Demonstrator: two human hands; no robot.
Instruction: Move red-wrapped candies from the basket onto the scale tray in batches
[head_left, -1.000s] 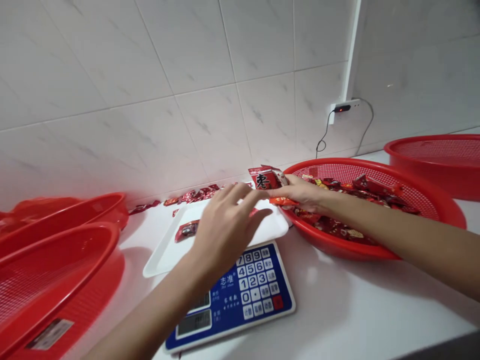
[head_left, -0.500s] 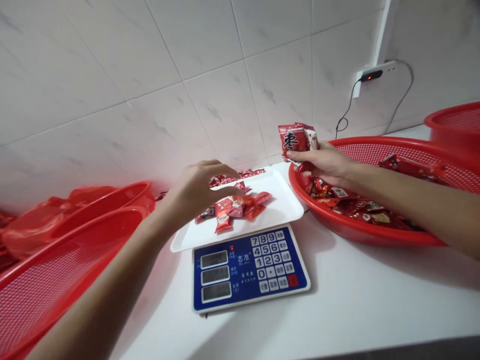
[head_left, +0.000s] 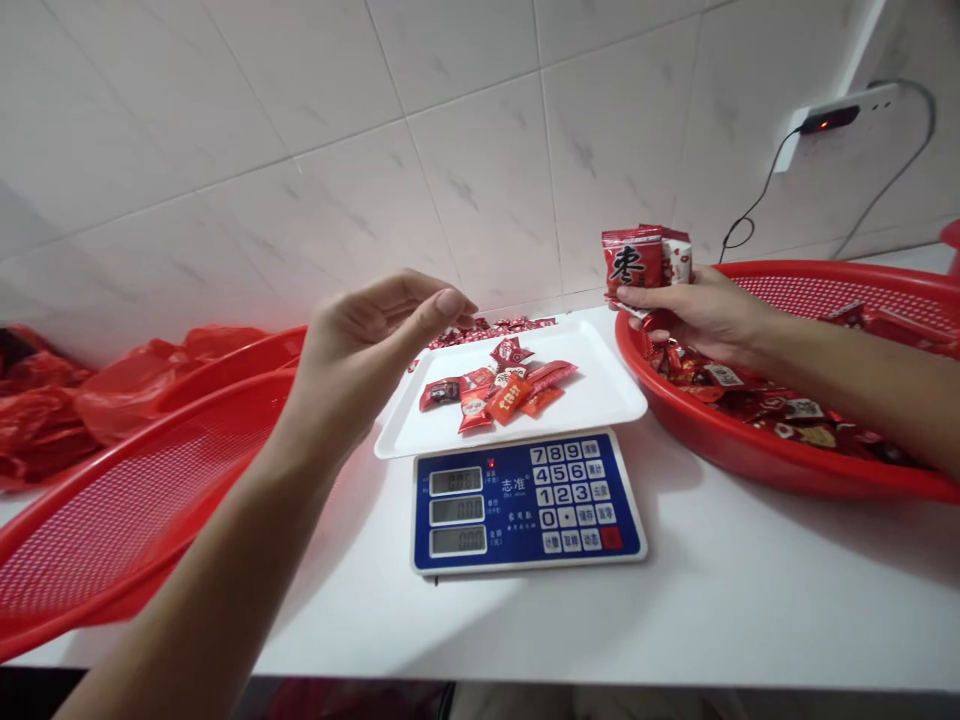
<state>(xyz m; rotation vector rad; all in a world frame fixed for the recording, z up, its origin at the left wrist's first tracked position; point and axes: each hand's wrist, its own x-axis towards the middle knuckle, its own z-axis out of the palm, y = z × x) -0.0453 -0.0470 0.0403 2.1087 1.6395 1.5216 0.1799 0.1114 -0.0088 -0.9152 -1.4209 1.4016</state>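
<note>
My right hand [head_left: 701, 315] grips several wrapped snack packets [head_left: 634, 262], a red one with a large black character in front and a white-and-red one behind. It is above the left rim of a red mesh basket [head_left: 787, 480] holding many similar packets. My left hand [head_left: 375, 340] hovers by the left side of the scale's white tray [head_left: 600, 400], fingers loosely curved and thumb extended, with nothing visible in it. On the tray lies a small pile of red and orange packets [head_left: 510, 390]. The scale's blue keypad panel [head_left: 517, 500] has lit displays.
Red mesh baskets [head_left: 142, 480] stand at the left, with red plastic bags [head_left: 157, 380] behind them. More small red packets [head_left: 495, 328] lie between tray and tiled wall. A black plug with cable [head_left: 829, 120] sits in a wall socket strip at the right.
An orange packet, blurred beneath my left hand before, now rests on the pile. My left hand has drawn back left from over the tray. My right hand still holds its packets; the view has shifted.
</note>
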